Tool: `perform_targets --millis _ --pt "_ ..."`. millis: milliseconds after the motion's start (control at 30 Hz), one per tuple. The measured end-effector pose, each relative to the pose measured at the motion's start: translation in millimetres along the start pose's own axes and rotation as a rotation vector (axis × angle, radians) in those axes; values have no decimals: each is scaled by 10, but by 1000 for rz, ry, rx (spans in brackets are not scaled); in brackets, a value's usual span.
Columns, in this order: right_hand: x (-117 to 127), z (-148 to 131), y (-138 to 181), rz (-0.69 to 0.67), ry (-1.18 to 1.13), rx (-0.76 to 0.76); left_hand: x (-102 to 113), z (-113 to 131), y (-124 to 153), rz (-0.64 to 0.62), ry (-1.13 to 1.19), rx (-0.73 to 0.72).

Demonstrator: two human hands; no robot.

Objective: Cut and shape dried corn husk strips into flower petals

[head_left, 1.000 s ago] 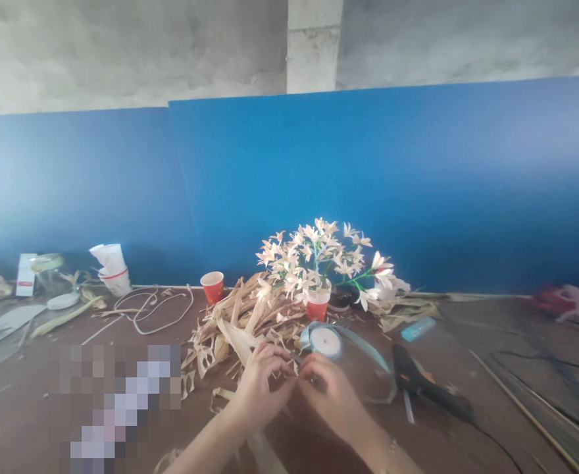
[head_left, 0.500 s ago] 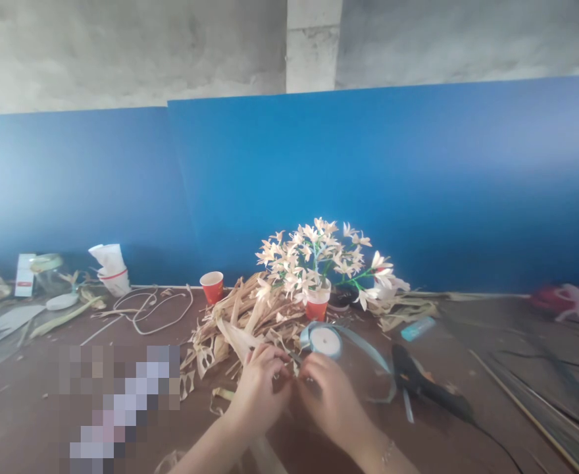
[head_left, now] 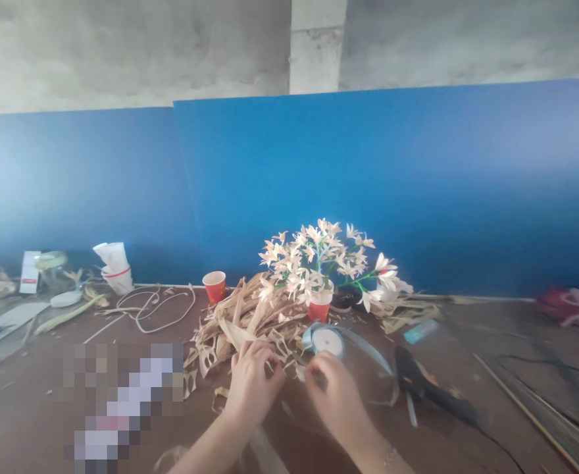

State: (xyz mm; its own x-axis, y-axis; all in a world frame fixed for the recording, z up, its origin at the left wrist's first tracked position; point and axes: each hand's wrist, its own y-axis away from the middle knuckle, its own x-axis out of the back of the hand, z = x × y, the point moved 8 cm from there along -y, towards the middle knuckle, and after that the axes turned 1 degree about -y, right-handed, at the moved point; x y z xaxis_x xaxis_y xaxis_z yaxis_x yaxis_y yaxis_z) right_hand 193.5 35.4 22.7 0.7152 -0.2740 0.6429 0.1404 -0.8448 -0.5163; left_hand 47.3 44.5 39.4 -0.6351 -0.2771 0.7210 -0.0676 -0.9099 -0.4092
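Observation:
My left hand [head_left: 254, 385] is closed, thumb and fingertips curled together in a pinch over the front of a heap of dry corn husks [head_left: 240, 309]. Opposite it, my right hand [head_left: 337, 395] is closed too, its thumb meeting the forefinger. Whatever lies between the fingers of either hand is too small or hidden to make out. A gap separates the two hands, with cut husk scraps behind it. Just beyond my right hand lies a roll of pale blue ribbon [head_left: 327, 342], its loose end trailing to the right.
Cream husk flowers [head_left: 314, 253] on green stems stand in a red paper cup [head_left: 319, 311]. Another red cup [head_left: 214, 288] stands left of them. At right lie a black glue gun [head_left: 432, 392] with its cord and several thin sticks [head_left: 526, 408]. A white cable [head_left: 156, 313] loops at left.
My hands have drawn apart, the left one shifting slightly left and the right one slightly right. The whole view has shifted a little. The things on the table look unmoved.

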Motion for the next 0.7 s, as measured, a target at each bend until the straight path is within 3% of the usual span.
perform_targets --millis 100,233,700 --pt "-49 41 -11 -104 -123 -19 -63 46 -10 -74 102 -84" --pt "-52 -40 -13 -152 -104 19 -138 134 29 -120 111 -179" --pt "-59 -8 29 -28 181 -115 -81 314 111 17 -46 -281"
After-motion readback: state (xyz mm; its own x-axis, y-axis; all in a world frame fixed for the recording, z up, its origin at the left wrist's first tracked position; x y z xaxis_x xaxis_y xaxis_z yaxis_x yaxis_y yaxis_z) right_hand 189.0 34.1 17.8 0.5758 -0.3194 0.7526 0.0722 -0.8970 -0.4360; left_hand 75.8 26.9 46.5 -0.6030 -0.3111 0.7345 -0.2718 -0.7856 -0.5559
